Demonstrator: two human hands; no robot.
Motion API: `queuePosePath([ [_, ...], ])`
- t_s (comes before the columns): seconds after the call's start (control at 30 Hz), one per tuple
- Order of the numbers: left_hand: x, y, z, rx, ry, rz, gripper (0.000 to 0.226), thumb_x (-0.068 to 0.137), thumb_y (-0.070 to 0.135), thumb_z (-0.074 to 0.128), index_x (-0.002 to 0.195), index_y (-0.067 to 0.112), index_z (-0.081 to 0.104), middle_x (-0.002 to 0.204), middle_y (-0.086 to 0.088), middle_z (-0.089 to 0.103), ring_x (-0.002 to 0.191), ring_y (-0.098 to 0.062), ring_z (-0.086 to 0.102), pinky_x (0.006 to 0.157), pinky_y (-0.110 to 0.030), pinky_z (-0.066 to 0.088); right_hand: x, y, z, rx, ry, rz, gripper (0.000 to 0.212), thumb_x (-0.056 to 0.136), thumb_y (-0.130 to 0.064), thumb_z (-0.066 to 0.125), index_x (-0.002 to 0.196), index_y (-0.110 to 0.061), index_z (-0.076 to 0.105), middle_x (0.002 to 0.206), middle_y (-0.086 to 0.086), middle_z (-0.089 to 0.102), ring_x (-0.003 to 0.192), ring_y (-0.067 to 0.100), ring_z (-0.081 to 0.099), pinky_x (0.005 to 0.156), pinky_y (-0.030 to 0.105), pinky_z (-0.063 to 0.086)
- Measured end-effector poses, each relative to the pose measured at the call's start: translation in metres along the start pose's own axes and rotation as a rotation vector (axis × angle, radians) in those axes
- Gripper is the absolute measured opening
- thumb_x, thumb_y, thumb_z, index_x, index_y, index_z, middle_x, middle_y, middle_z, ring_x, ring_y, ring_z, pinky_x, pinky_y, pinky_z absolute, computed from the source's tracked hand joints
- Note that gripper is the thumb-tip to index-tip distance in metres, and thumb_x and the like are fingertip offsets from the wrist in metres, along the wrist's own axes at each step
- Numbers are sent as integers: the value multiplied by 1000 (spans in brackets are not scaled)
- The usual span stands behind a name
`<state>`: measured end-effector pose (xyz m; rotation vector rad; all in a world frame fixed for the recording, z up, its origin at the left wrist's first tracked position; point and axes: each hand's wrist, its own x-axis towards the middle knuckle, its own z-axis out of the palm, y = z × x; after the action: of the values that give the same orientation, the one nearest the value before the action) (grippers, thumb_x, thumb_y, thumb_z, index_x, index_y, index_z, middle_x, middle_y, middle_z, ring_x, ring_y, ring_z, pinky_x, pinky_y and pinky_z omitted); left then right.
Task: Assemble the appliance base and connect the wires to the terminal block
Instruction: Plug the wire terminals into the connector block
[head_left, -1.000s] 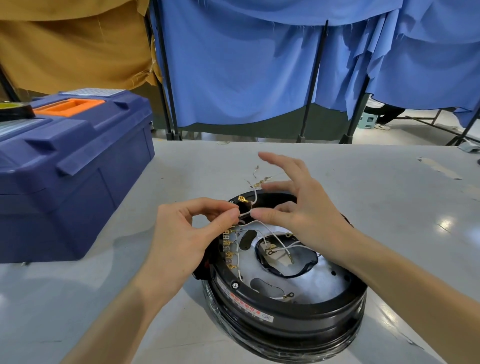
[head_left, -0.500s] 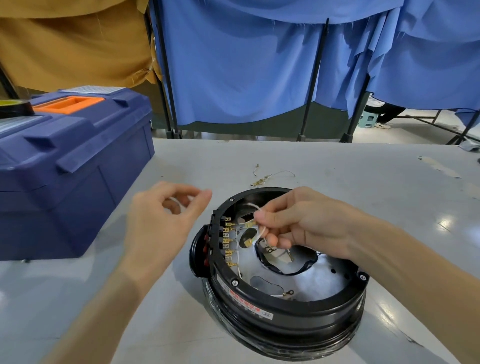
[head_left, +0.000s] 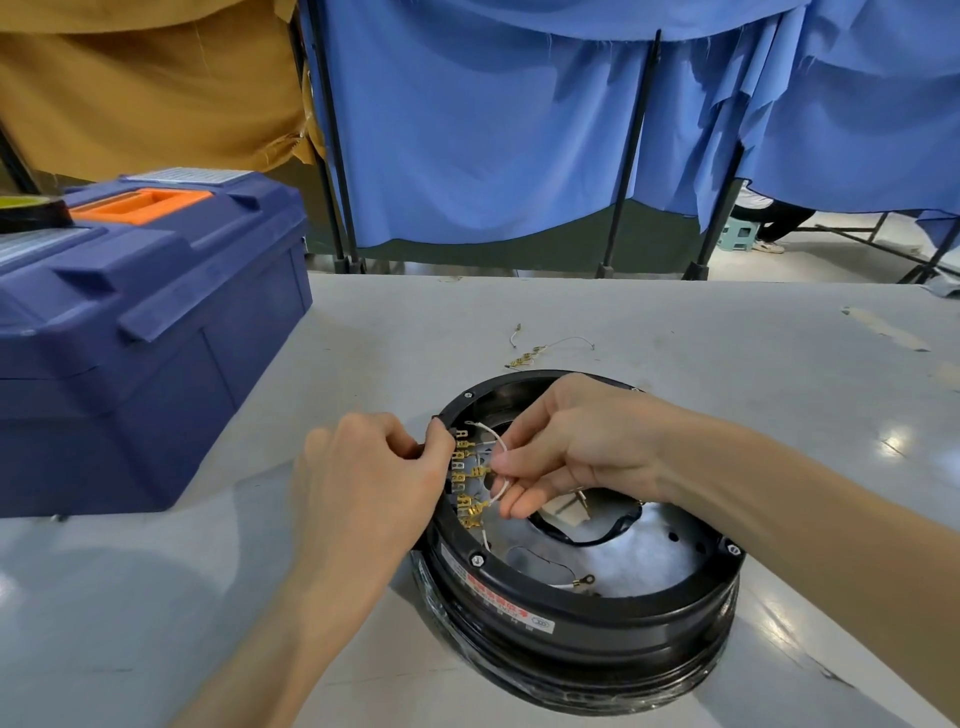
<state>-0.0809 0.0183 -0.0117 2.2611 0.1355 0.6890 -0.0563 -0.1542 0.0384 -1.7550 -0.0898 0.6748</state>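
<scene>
Head cam: L hand (head_left: 363, 483) fingers (head_left: 439, 440) grip base (head_left: 571, 613) rim, R hand (head_left: 576, 447) pinches white wire (head_left: 501, 447) at terminal block (head_left: 465, 478); wiring looks part-done, spare wires (head_left: 540, 351) on counter (head_left: 727, 322).

Bright overhead light glares off the grey table (head_left: 779, 364); soft shadows, wide-angle bowing at edges.

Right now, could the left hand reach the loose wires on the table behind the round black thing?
Probably yes: the left hand grips the base, and only bare table lies between it and the loose wires.
</scene>
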Motion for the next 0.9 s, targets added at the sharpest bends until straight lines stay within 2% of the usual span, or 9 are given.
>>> queuePosePath([
  [0.2, -2, 1, -2, 42, 22, 6, 49, 78, 45, 64, 42, 13, 56, 42, -1, 53, 62, -28, 55, 57, -38, 51, 3, -2, 7, 17, 20, 19, 6, 87, 10, 64, 92, 12, 64, 72, 25, 68, 60, 29, 71, 58, 25, 59],
  [0.33, -2, 1, 1, 68, 28, 11, 51, 79, 46, 63, 42, 11, 54, 42, -1, 52, 64, -22, 46, 56, -33, 43, 4, 1, 12, -1, 29, 1, 15, 86, 9, 65, 99, 16, 62, 72, 26, 66, 58, 27, 69, 58, 25, 59],
  [0.43, -2, 2, 1, 73, 22, 19, 52, 79, 46, 63, 40, 12, 53, 41, 0, 51, 65, -28, 49, 57, -34, 44, 4, 2, 16, -48, 19, -24, 20, 85, 10, 66, 102, 19, 61, 76, 28, 64, 56, 23, 66, 58, 25, 59],
  [0.57, -1, 1, 0, 92, 19, 34, 55, 79, 45, 64, 40, 9, 52, 39, -3, 48, 59, -30, 50, 56, -36, 48, 2, 3, 16, -81, 48, -36, 12, 86, 10, 64, 97, 16, 61, 68, 25, 63, 52, 23, 64, 53, 24, 55],
  [0.67, -2, 2, 0, 120, 29, 39, 55, 79, 46, 64, 41, 8, 53, 39, -2, 47, 56, -20, 47, 51, -32, 41, 1, 4, 17, -28, 82, -46, 5, 88, 10, 62, 91, 14, 62, 62, 21, 62, 49, 22, 63, 50, 24, 53],
  [0.8, -2, 3, -1, 142, 27, 45, 56, 78, 46, 64, 40, 7, 51, 38, -5, 43, 57, -33, 48, 52, -35, 45, 3, 4, 17, 54, 114, -23, 8, 89, 9, 62, 93, 16, 63, 67, 22, 63, 55, 24, 64, 51, 25, 53],
  [0.9, -3, 4, -1, 147, 23, 44, 55, 78, 47, 63, 40, 9, 51, 40, -4, 46, 59, -35, 50, 54, -36, 47, 5, 3, 19, 89, 90, 12, 17, 90, 7, 61, 101, 20, 61, 72, 24, 65, 56, 24, 66, 54, 25, 56],
])
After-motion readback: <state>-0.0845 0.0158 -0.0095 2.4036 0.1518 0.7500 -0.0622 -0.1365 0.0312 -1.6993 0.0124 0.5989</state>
